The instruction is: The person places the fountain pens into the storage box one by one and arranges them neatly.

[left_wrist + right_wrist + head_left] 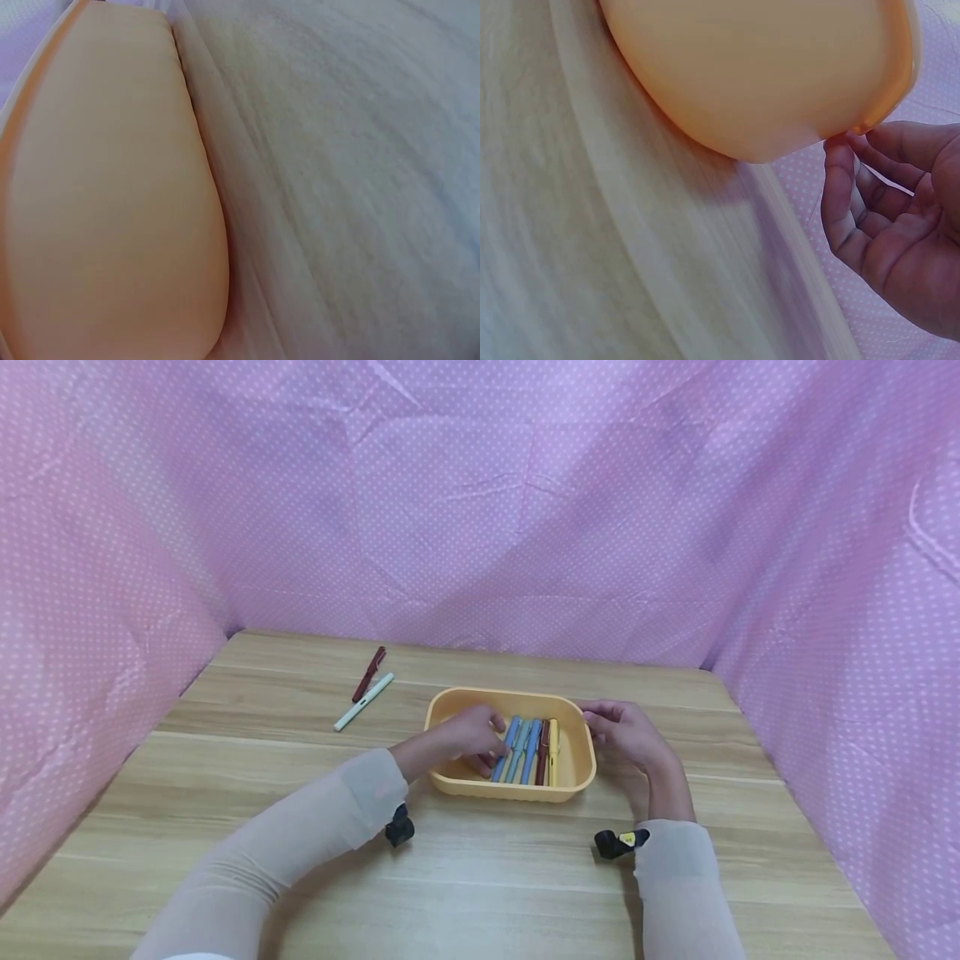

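A yellow plastic box (517, 792) stands on the table, holding a row of clip pens side by side. Inside its left part, my left hand (474, 735) has its fingertips right at the leftmost blue pen (513, 731); I cannot tell whether they pinch it. To the right of that pen lie a blue-green pen (517, 752), another blue pen (530, 752), a dark red pen (542, 752) and a yellow pen (553, 752). At the right end, my right hand (628, 731) pinches the box's rim. The right wrist view shows thumb and fingertips (840, 154) at that rim.
Left of the box, a dark red pen (368, 675) and a pale mint pen (363, 702) lie on the wooden table (480, 877). Pink dotted cloth (480, 527) surrounds the table at the back and sides. Only the box's outer wall (112, 187) and tabletop fill the left wrist view.
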Action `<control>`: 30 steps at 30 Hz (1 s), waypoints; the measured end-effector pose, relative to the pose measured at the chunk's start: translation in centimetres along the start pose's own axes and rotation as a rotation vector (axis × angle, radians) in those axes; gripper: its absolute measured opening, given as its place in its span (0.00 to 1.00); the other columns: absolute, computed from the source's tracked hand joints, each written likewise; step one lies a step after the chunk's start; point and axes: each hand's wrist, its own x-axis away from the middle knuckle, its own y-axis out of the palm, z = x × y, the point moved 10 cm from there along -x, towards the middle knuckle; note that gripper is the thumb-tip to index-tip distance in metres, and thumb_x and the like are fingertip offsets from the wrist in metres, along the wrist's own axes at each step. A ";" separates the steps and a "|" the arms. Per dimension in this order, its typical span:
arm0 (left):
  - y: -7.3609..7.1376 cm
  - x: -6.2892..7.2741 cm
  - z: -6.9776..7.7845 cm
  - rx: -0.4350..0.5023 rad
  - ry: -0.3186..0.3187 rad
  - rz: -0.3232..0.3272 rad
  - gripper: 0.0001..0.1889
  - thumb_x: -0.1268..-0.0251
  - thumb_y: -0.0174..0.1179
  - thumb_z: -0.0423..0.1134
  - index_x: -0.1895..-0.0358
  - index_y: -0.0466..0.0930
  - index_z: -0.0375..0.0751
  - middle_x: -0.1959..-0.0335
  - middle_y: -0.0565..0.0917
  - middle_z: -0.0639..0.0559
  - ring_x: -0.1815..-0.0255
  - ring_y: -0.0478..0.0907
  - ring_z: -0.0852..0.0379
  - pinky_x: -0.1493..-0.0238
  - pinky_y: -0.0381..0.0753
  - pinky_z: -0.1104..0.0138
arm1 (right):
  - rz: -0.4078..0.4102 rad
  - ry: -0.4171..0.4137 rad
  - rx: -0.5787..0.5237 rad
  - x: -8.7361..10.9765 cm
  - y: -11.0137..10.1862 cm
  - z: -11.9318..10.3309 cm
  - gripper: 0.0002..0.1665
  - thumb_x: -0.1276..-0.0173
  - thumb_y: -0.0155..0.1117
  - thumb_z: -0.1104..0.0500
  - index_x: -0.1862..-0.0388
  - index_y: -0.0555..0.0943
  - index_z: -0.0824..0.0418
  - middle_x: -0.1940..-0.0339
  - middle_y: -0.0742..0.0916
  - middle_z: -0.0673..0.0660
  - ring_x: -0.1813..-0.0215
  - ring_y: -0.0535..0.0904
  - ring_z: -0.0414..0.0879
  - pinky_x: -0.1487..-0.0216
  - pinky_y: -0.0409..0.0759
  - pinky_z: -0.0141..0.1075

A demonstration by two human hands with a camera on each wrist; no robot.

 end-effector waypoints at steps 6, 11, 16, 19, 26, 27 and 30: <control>-1.0 0.0 0.0 0.021 0.006 -0.024 0.23 0.35 0.67 0.27 0.39 0.71 0.30 0.66 0.83 0.37 0.74 0.84 0.48 0.72 0.89 0.60 | 0.006 0.006 0.000 -0.1 0.2 -0.3 0.22 0.20 0.57 0.60 0.34 0.77 0.71 0.46 0.86 0.67 0.55 0.83 0.43 0.53 0.84 0.33; -2.1 0.1 0.7 0.068 0.028 -0.060 0.24 0.33 0.65 0.27 0.37 0.70 0.30 0.65 0.84 0.36 0.75 0.84 0.47 0.69 0.90 0.58 | 0.011 0.010 0.002 -0.1 0.3 -0.4 0.22 0.20 0.57 0.60 0.34 0.77 0.72 0.46 0.86 0.67 0.55 0.83 0.43 0.53 0.84 0.33; -3.3 0.2 1.3 0.117 0.066 -0.093 0.26 0.33 0.66 0.28 0.34 0.69 0.31 0.58 0.82 0.36 0.67 0.84 0.47 0.63 0.90 0.57 | 0.014 0.006 0.011 -0.2 0.4 -0.3 0.22 0.20 0.57 0.60 0.34 0.77 0.72 0.44 0.86 0.68 0.54 0.84 0.44 0.52 0.84 0.33; -4.0 0.5 1.9 0.128 0.091 -0.094 0.28 0.33 0.66 0.28 0.32 0.67 0.31 0.54 0.81 0.38 0.61 0.84 0.44 0.60 0.90 0.57 | 0.016 0.000 0.007 -0.2 0.4 -0.2 0.22 0.20 0.57 0.60 0.35 0.78 0.72 0.44 0.86 0.68 0.54 0.85 0.44 0.52 0.85 0.34; -6.6 1.3 3.3 0.167 0.138 -0.073 0.27 0.31 0.62 0.27 0.31 0.66 0.31 0.46 0.80 0.34 0.55 0.82 0.41 0.57 0.90 0.57 | 0.015 -0.004 0.004 -0.1 0.3 -0.2 0.22 0.20 0.57 0.59 0.35 0.77 0.72 0.47 0.87 0.68 0.55 0.84 0.44 0.52 0.85 0.35; -7.0 1.4 3.3 0.167 0.144 -0.070 0.27 0.31 0.62 0.28 0.31 0.66 0.31 0.45 0.79 0.33 0.54 0.82 0.40 0.57 0.90 0.57 | 0.014 -0.004 0.003 -0.1 0.4 -0.2 0.22 0.20 0.58 0.59 0.35 0.77 0.73 0.47 0.87 0.68 0.55 0.84 0.45 0.51 0.85 0.35; -8.4 1.8 3.5 0.173 0.149 -0.061 0.26 0.30 0.63 0.29 0.31 0.67 0.33 0.41 0.77 0.31 0.48 0.81 0.36 0.55 0.90 0.57 | 0.019 0.000 -0.002 -0.2 0.4 -0.1 0.22 0.20 0.58 0.59 0.35 0.77 0.72 0.47 0.87 0.67 0.54 0.85 0.44 0.51 0.85 0.35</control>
